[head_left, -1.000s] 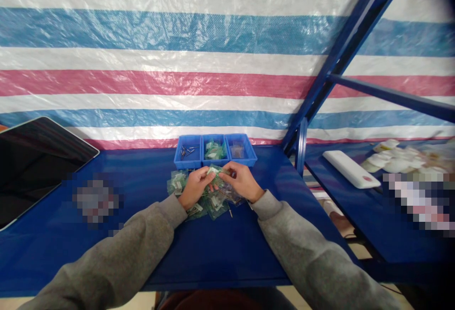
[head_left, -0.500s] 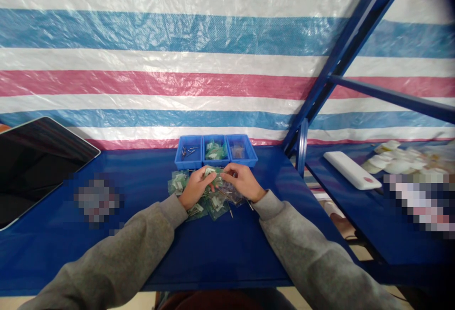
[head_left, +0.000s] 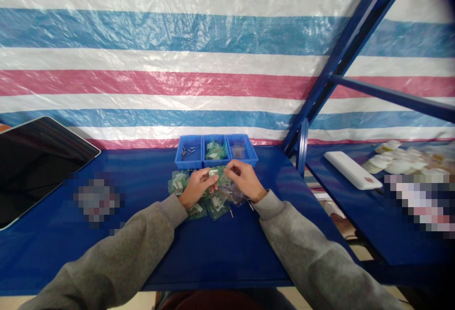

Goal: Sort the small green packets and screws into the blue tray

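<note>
My left hand (head_left: 197,187) is closed on a small green-tinted plastic bag (head_left: 214,172) with a white piece showing in it. At the bag's right side, the thumb and fingers of my right hand (head_left: 246,180) are pinched together on its edge. Beneath both hands lies a pile of similar small bags (head_left: 217,205) holding thin metal and white parts, partly hidden by my fingers. Clear bags (head_left: 236,195) lie under my right hand. A thin metal pin (head_left: 231,213) pokes out at the front of the pile.
Behind the pile stand three joined blue bins: the left bin (head_left: 189,164) has loose metal pins, the others small bags. A dark-screened tablet (head_left: 42,168) lies left on the blue table (head_left: 213,258). Right, past a blue frame post (head_left: 302,149), are a white box (head_left: 351,170) and white items (head_left: 394,160).
My right hand has shifted slightly up, and the bag between my hands has tilted and moved a little right. My left hand stays nearly in place.
</note>
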Motion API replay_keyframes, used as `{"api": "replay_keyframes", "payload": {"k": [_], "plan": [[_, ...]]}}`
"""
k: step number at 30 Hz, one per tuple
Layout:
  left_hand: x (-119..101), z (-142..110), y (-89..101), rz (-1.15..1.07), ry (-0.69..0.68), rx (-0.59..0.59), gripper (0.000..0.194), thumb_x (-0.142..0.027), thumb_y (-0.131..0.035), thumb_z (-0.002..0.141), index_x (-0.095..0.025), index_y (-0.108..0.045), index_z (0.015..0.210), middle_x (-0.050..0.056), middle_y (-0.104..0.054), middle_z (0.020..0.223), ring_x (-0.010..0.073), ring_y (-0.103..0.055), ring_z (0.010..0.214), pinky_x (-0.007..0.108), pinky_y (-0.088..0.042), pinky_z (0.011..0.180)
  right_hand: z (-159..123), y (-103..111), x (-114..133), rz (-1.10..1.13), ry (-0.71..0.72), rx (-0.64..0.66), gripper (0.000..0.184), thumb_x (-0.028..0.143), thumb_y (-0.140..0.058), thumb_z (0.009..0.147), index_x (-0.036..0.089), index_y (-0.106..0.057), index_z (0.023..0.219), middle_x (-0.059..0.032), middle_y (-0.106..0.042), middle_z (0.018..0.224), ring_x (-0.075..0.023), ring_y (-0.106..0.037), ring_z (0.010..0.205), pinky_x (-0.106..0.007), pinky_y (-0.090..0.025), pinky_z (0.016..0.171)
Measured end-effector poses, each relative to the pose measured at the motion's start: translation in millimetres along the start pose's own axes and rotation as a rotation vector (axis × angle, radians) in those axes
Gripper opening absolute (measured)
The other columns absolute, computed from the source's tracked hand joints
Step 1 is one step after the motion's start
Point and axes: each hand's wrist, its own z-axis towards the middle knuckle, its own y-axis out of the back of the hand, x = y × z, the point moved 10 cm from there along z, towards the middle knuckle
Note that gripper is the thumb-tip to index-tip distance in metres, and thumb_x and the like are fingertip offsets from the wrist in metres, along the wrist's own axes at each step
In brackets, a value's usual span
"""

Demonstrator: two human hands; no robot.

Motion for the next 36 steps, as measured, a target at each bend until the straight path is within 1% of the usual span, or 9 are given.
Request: {"api": "replay_keyframes", "payload": {"k": [5, 10, 13, 15, 16, 24, 28, 31, 36], "plan": [[-6.2, -0.6, 9.7, 0.015, -0.033, -0.099, 0.026, -0.039, -0.060, 0.080, -0.014, -0.056, 0.075, -0.002, -0.061, 0.058, 0.0105, -0.054, 0.050, 0.022, -0.044, 0.051, -1.0, 2.8, -5.0, 0.021, -0.038, -0.027, 0.018, 0.029, -0.054, 0.081, 0.017, -0.055, 0.068, 0.0023, -0.050, 0.061, -0.0123, -0.047, 0.059, -0.023, -0.038, 0.057], [-7.6, -1.6, 9.1, 0.058, -0.051, -0.100, 0.029, -0.041, -0.061, 0.079, -0.014, -0.056, 0.070, -0.001, -0.061, 0.057, 0.0103, -0.054, 0.049, 0.022, -0.043, 0.050, -0.9, -0.1, 0.5, 0.032, 0.010, -0.015, 0.018, 0.033, -0.057, 0.082, 0.017, -0.063, 0.086, -0.0026, -0.063, 0.079, -0.0147, -0.054, 0.069, -0.025, -0.042, 0.062], [-8.9, -2.3, 8.1, 0.028, -0.069, -0.103, 0.028, -0.039, -0.062, 0.078, -0.014, -0.056, 0.088, -0.001, -0.061, 0.060, 0.0111, -0.056, 0.050, 0.022, -0.044, 0.050, -0.8, -5.0, -0.9, 0.001, 0.025, 0.013, 0.020, 0.035, -0.057, 0.083, 0.017, -0.066, 0.084, -0.0034, -0.064, 0.078, -0.0151, -0.054, 0.069, -0.026, -0.042, 0.062], [-9.5, -2.5, 8.6, 0.002, -0.079, -0.114, 0.034, -0.038, -0.062, 0.078, -0.015, -0.052, 0.101, -0.003, -0.060, 0.060, 0.0115, -0.057, 0.050, 0.022, -0.044, 0.049, -0.9, -7.3, -4.2, -0.012, 0.015, 0.026, 0.021, 0.035, -0.056, 0.084, 0.016, -0.066, 0.082, -0.0030, -0.064, 0.075, -0.0148, -0.054, 0.067, -0.025, -0.041, 0.061], [-9.2, -2.3, 8.7, -0.006, -0.080, -0.117, 0.035, -0.038, -0.062, 0.078, -0.016, -0.049, 0.104, -0.003, -0.060, 0.060, 0.0117, -0.057, 0.050, 0.022, -0.044, 0.049, -0.9, -7.9, -5.6, -0.012, 0.008, 0.030, 0.021, 0.035, -0.056, 0.084, 0.016, -0.066, 0.081, -0.0029, -0.064, 0.074, -0.0147, -0.054, 0.066, -0.025, -0.041, 0.061], [-5.8, -0.6, 13.1, -0.037, -0.075, -0.143, 0.025, -0.037, -0.062, 0.079, -0.016, -0.052, 0.090, -0.003, -0.059, 0.058, 0.0132, -0.058, 0.051, 0.024, -0.047, 0.048, -1.3, -8.8, -4.7, 0.021, -0.005, 0.052, 0.024, 0.038, -0.057, 0.083, 0.015, -0.067, 0.085, -0.0026, -0.065, 0.074, -0.0143, -0.054, 0.065, -0.024, -0.040, 0.060], [-8.3, -1.2, 11.7, -0.029, -0.075, -0.123, 0.024, -0.037, -0.060, 0.080, -0.016, -0.054, 0.088, -0.002, -0.060, 0.061, 0.0123, -0.058, 0.053, 0.024, -0.048, 0.051, -1.3, -9.9, -5.6, 0.019, -0.008, 0.062, 0.024, 0.038, -0.057, 0.084, 0.015, -0.066, 0.083, -0.0023, -0.064, 0.073, -0.0143, -0.054, 0.065, -0.025, -0.040, 0.060], [-8.4, -1.1, 8.8, -0.030, -0.069, -0.101, 0.024, -0.036, -0.061, 0.080, -0.016, -0.055, 0.092, -0.002, -0.060, 0.067, 0.0119, -0.059, 0.056, 0.023, -0.048, 0.053, -1.2, -8.4, -6.5, -0.005, 0.002, 0.047, 0.023, 0.037, -0.056, 0.084, 0.016, -0.065, 0.083, -0.0021, -0.064, 0.072, -0.0144, -0.054, 0.065, -0.025, -0.040, 0.060], [-3.7, 0.6, 1.4, 0.008, -0.050, -0.034, 0.028, -0.037, -0.061, 0.079, -0.012, -0.060, 0.091, 0.003, -0.063, 0.073, 0.0143, -0.060, 0.063, 0.025, -0.048, 0.056, -1.8, -10.2, -1.7, -0.058, 0.034, 0.063, 0.020, 0.033, -0.054, 0.086, 0.016, -0.063, 0.086, -0.0027, -0.063, 0.075, -0.0145, -0.054, 0.066, -0.025, -0.040, 0.060]]}}
